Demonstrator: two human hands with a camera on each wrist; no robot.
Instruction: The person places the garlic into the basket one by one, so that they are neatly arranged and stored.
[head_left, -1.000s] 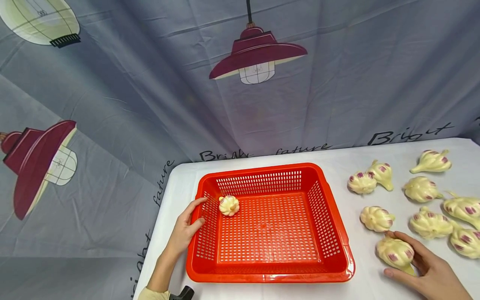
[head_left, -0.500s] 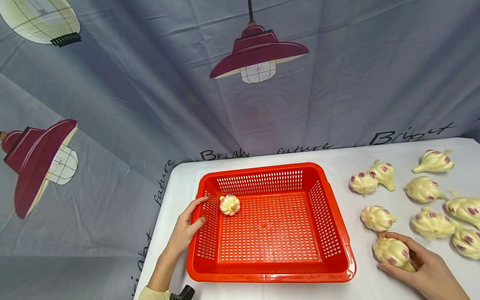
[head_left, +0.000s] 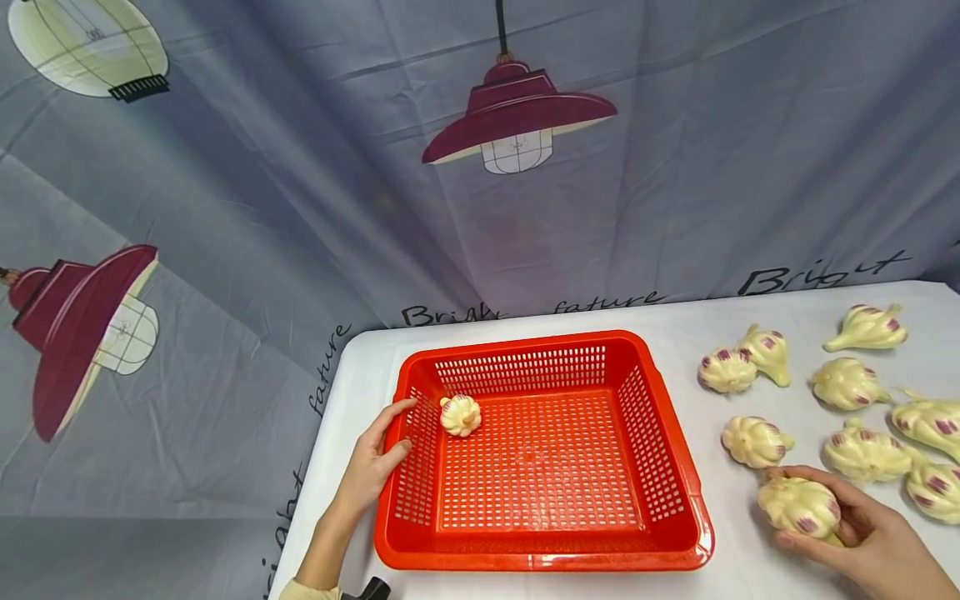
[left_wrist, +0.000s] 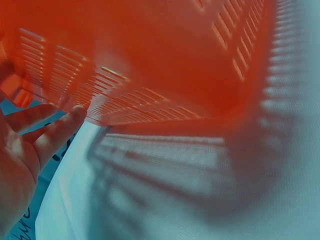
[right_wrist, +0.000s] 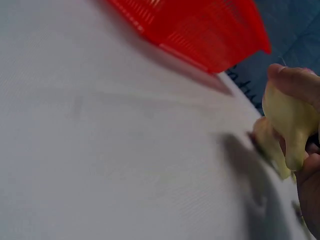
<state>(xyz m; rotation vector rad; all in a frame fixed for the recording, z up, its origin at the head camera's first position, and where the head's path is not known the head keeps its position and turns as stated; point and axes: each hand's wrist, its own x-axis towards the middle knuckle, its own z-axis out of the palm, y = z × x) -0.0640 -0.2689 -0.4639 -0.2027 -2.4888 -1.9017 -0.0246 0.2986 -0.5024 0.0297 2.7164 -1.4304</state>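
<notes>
Right hand (head_left: 862,525) — around garlic bulb (head_left: 798,507)

The basket (head_left: 540,454) lies left of the gripped garlic bulb (head_left: 799,507), one bulb (head_left: 460,414) in its far-left corner, loose bulbs (head_left: 862,450) behind and right of the grip.

The basket (head_left: 540,467) is bright red with a slotted grid pattern; the garlic (head_left: 799,506) is pale cream with purple streaks; the tabletop (head_left: 720,325) is white; the backdrop (head_left: 300,183) is grey-blue, printed with maroon lamps and black lettering
</notes>
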